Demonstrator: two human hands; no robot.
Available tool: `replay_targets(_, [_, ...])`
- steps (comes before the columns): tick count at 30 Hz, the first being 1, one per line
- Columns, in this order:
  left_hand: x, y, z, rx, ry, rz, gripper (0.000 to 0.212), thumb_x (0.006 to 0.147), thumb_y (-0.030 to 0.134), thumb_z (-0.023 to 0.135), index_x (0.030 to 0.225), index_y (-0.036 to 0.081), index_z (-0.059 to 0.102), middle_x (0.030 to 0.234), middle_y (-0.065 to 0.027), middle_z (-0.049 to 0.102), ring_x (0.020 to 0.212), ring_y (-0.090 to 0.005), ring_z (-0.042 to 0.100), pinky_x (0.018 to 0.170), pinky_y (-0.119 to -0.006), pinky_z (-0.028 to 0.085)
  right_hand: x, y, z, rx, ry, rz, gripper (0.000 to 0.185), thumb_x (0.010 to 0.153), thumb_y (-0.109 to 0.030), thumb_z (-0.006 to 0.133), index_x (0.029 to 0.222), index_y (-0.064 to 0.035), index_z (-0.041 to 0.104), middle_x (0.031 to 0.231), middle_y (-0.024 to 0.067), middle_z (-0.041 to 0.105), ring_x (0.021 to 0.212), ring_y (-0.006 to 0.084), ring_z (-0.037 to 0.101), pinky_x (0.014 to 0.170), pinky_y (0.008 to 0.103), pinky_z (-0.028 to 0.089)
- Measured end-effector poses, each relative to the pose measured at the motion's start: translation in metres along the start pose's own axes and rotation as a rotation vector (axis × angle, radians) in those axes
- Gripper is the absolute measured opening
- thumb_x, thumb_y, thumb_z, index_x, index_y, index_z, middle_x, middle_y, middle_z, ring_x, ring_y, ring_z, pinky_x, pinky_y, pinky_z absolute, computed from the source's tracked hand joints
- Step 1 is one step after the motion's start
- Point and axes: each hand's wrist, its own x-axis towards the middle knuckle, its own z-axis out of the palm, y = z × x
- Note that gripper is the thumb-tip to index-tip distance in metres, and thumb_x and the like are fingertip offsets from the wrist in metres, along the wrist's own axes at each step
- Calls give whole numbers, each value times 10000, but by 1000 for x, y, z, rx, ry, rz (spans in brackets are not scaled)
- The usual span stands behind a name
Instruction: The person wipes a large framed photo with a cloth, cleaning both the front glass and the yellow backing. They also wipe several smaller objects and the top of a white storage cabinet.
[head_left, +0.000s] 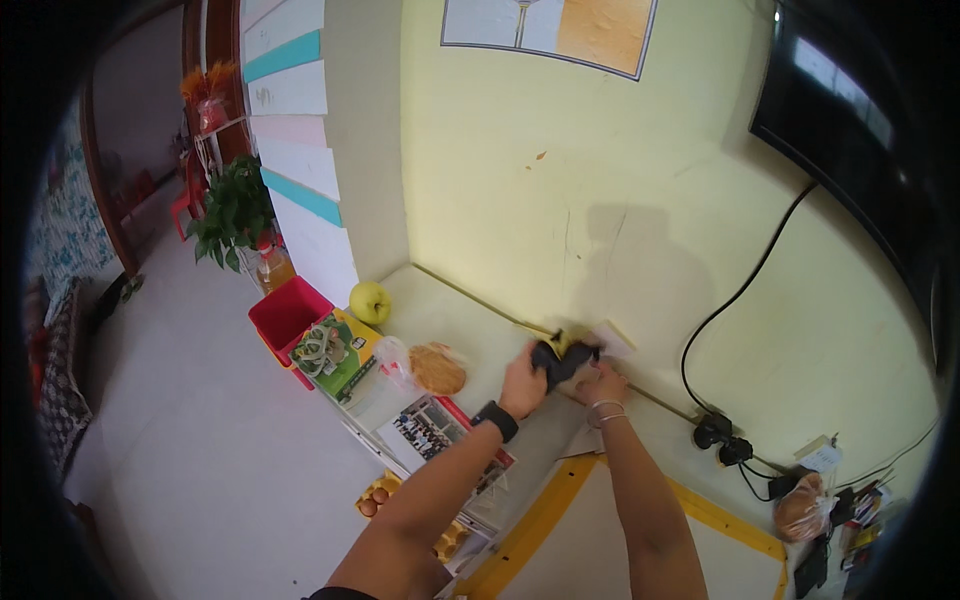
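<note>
Near the wall, my left hand (524, 381) is closed on the left side of a black and yellow item (564, 361), blurred, its kind unclear. My right hand (602, 386) is at the item's right side; its fingertips are partly hidden, so its grip cannot be made out. Behind the right hand, a pale flat piece (615, 338) shows at the wall. Below the hands lie printed sheets with a photo (429, 431) on the counter. A round flat brown food piece (438, 369) is left of my left hand, beside a clear plastic bag (394, 363).
A green apple (370, 303), a green and yellow box (337, 352) and a red bin (292, 313) stand at the left. Egg trays (379, 495) are lower down. A yellow-edged board (570, 532) lies in front. Black plugs (721, 439) with cables and a bagged item (801, 510) are at the right.
</note>
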Motion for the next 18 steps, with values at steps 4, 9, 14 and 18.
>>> replay_targets(4, [74, 14, -20, 25, 254, -56, 327, 820, 47, 479, 1139, -23, 494, 1012, -260, 581, 968, -369, 563, 834, -386, 440, 19, 43, -5, -19, 66, -182, 479, 659, -299, 700, 1098, -137, 596, 1135, 144, 573, 1086, 314, 507, 909, 376, 419])
replay_targets(9, [152, 0, -98, 610, 237, -141, 449, 802, 88, 534, 1236, 125, 423, 997, -233, 598, 881, -385, 593, 752, -465, 477, -8, 30, -18, -41, 34, -558, 468, 669, -330, 700, 1049, -75, 605, 1049, 167, 598, 1062, 302, 501, 908, 370, 416])
replay_targets(14, [161, -66, -93, 866, -107, -399, 433, 844, 110, 474, 1269, 96, 393, 1155, -201, 555, 1084, -363, 523, 912, -460, 415, 5, 13, 18, -393, -14, -821, 339, 742, -305, 647, 999, -84, 618, 999, 140, 617, 966, 285, 564, 813, 402, 460])
replay_targets(18, [152, -95, -73, 1001, -287, -398, 434, 813, 232, 527, 1209, 60, 480, 1138, -198, 566, 1042, -343, 549, 889, -409, 437, 2, -8, 17, -866, -6, -885, 224, 792, -271, 582, 919, -92, 627, 931, 95, 633, 814, 258, 621, 698, 394, 489])
